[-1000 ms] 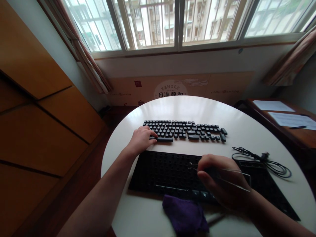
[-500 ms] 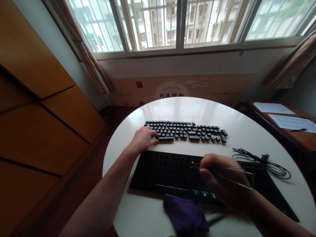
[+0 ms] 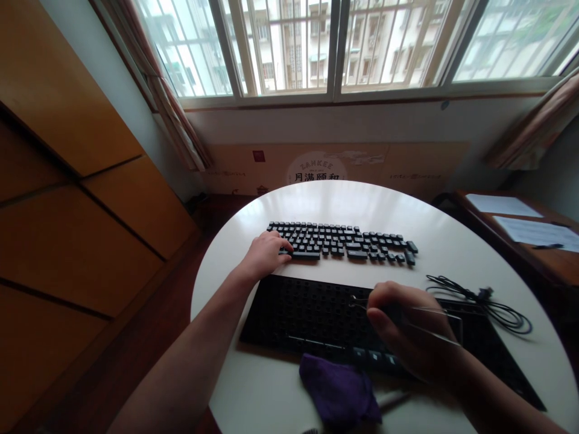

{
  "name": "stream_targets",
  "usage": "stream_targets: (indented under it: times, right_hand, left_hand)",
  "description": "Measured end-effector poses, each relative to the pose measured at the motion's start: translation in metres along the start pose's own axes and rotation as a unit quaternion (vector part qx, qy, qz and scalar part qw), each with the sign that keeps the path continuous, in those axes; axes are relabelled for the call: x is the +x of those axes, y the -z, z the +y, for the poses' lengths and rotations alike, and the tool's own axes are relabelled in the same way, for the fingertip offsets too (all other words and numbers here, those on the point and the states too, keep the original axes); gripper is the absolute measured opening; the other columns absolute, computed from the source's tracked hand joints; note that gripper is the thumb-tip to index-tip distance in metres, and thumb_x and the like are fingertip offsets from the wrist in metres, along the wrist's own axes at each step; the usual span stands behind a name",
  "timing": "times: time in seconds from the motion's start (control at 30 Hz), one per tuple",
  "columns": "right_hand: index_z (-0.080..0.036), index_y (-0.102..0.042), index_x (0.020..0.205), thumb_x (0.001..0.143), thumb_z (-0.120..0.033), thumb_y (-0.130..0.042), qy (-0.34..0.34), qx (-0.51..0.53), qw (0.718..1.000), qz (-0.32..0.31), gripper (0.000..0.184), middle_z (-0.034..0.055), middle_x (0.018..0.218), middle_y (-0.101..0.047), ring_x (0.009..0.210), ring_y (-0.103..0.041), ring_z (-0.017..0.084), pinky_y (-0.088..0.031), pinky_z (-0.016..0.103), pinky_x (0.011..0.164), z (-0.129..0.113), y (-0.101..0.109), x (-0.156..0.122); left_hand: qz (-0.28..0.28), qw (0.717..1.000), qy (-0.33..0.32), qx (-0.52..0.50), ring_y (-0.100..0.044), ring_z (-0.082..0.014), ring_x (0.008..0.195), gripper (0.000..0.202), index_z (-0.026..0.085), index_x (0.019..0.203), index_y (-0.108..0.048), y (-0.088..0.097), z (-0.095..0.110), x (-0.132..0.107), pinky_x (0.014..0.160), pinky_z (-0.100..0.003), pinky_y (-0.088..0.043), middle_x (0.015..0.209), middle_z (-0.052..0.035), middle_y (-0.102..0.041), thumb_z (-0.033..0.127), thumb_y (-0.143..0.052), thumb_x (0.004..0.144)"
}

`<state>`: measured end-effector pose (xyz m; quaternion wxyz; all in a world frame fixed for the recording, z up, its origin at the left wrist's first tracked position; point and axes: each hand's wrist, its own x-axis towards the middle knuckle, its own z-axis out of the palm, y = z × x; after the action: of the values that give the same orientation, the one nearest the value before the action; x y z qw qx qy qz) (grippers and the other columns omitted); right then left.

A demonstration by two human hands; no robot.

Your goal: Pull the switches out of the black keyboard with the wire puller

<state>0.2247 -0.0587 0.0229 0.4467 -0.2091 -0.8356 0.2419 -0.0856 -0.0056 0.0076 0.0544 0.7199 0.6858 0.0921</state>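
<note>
My left hand [image 3: 266,252] is at the left end of rows of loose black keycaps [image 3: 312,241] on the table. Its thumb and forefinger close around a keycap in the front row, beside a long bar-shaped key [image 3: 305,256]; the palm hides the keycaps behind. My right hand [image 3: 407,319] is closed around a wire keycap puller [image 3: 357,301] with a dark grip, its hooked tips pointing left above the black keyboard base [image 3: 294,307]. A few keys [image 3: 373,355] remain seated along the base's near edge, partly behind my right hand.
A purple cloth [image 3: 339,389] lies on the white round table [image 3: 253,386] in front of the base, with a dark slim object beside it, blurred. A coiled black cable [image 3: 493,307] is at the right. Papers and a pen rest on a brown side table [image 3: 525,241].
The view has shifted slightly. Both hands stay in nearly the same places, the left at the keycaps and the right around the keycap puller.
</note>
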Motion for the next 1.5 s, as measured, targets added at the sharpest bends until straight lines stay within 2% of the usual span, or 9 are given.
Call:
stream_targets:
  times: [0.23, 0.33, 0.47, 0.57, 0.63, 0.77, 0.93, 1.3, 1.5]
  right_hand:
    - [-0.018, -0.058, 0.086, 0.096, -0.023, -0.056, -0.049, 0.052, 0.997, 0.035, 0.011, -0.0009, 0.069, -0.057, 0.059, -0.053, 0.009, -0.044, 0.019, 0.056, -0.001, 0.006, 0.0]
    - [-0.018, -0.058, 0.085, 0.097, -0.025, -0.056, -0.066, 0.065, 0.994, 0.058, 0.013, -0.0018, 0.066, -0.055, 0.057, -0.05, 0.009, -0.042, 0.018, 0.054, -0.002, 0.009, 0.001]
    - [-0.018, -0.059, 0.088, 0.1, -0.027, -0.054, -0.11, 0.099, 0.984, 0.096, 0.015, -0.0026, 0.062, -0.053, 0.053, -0.05, 0.008, -0.042, 0.017, 0.05, -0.009, 0.025, 0.003]
    - [-0.018, -0.059, 0.091, 0.1, -0.031, -0.055, -0.148, 0.127, 0.977, 0.088, 0.016, -0.0011, 0.065, -0.058, 0.054, -0.054, 0.008, -0.045, 0.017, 0.05, -0.014, 0.04, -0.002]
    - [-0.018, -0.057, 0.092, 0.1, -0.036, -0.055, -0.187, 0.16, 0.969, 0.037, 0.02, -0.0006, 0.068, -0.059, 0.053, -0.055, 0.008, -0.046, 0.017, 0.049, -0.013, 0.042, -0.01]
    - [-0.017, -0.051, 0.096, 0.099, -0.049, -0.054, -0.297, 0.227, 0.921, -0.109, 0.032, -0.0019, 0.067, -0.056, 0.052, -0.052, 0.007, -0.043, 0.017, 0.047, -0.001, 0.026, -0.034]
    - [-0.018, -0.044, 0.095, 0.097, -0.058, -0.052, -0.359, 0.238, 0.889, -0.154, 0.041, -0.0061, 0.06, -0.048, 0.047, -0.042, 0.006, -0.034, 0.015, 0.043, 0.017, 0.004, -0.052]
    - [-0.017, -0.055, 0.089, 0.1, -0.045, -0.051, -0.174, 0.01, 0.953, -0.247, 0.03, -0.0014, 0.07, -0.057, 0.059, -0.048, 0.008, -0.035, 0.019, 0.059, 0.012, 0.003, -0.053]
    - [-0.017, -0.055, 0.087, 0.101, -0.05, -0.045, -0.125, -0.003, 0.971, -0.204, 0.037, 0.001, 0.071, -0.062, 0.059, -0.055, 0.01, -0.038, 0.02, 0.059, 0.015, 0.001, -0.058]
  left_hand:
    - [0.051, 0.998, -0.017, -0.009, -0.059, -0.0278, 0.103, 0.021, 0.026, 0.101, -0.078, 0.0, 0.004, -0.004, 0.094, -0.041, -0.047, 0.102, -0.0062, -0.066, 0.027, -0.072, 0.081]
    - [0.189, 0.981, -0.038, -0.037, -0.061, -0.0243, 0.096, 0.018, 0.023, 0.101, -0.077, 0.007, 0.005, -0.01, 0.09, -0.038, -0.049, 0.096, -0.0058, -0.066, 0.024, -0.068, 0.085]
    - [0.446, 0.891, -0.023, -0.079, -0.059, -0.0181, 0.082, 0.018, 0.019, 0.102, -0.074, 0.026, 0.001, -0.022, 0.08, -0.031, -0.05, 0.089, -0.0046, -0.062, 0.025, -0.059, 0.093]
    - [0.521, 0.847, -0.019, -0.099, -0.054, -0.0148, 0.071, 0.02, 0.016, 0.097, -0.072, 0.035, 0.006, -0.031, 0.071, -0.028, -0.048, 0.084, -0.0038, -0.061, 0.026, -0.055, 0.095]
    - [0.477, 0.868, -0.059, -0.127, -0.053, -0.0136, 0.067, 0.019, 0.016, 0.093, -0.071, 0.033, 0.018, -0.034, 0.067, -0.027, -0.047, 0.081, -0.0029, -0.062, 0.025, -0.055, 0.095]
    - [0.219, 0.932, -0.249, -0.15, -0.061, -0.0177, 0.083, 0.015, 0.02, 0.092, -0.072, 0.009, 0.061, -0.038, 0.078, -0.03, -0.05, 0.089, -0.0044, -0.068, 0.024, -0.058, 0.094]
    - [0.017, 0.916, -0.373, -0.145, -0.061, -0.0234, 0.108, 0.02, 0.022, 0.11, -0.071, -0.03, 0.1, -0.041, 0.098, -0.039, -0.049, 0.116, -0.0086, -0.068, 0.028, -0.059, 0.095]
    - [-0.06, 0.914, -0.372, -0.147, -0.051, -0.033, 0.132, 0.047, 0.022, 0.128, -0.064, -0.04, 0.096, -0.041, 0.111, -0.049, -0.041, 0.143, -0.0148, -0.055, 0.042, -0.071, 0.086]
    - [-0.096, 0.909, -0.376, -0.153, -0.047, -0.0356, 0.135, 0.063, 0.026, 0.134, -0.06, -0.03, 0.094, -0.042, 0.113, -0.051, -0.038, 0.148, -0.0136, -0.051, 0.046, -0.079, 0.078]
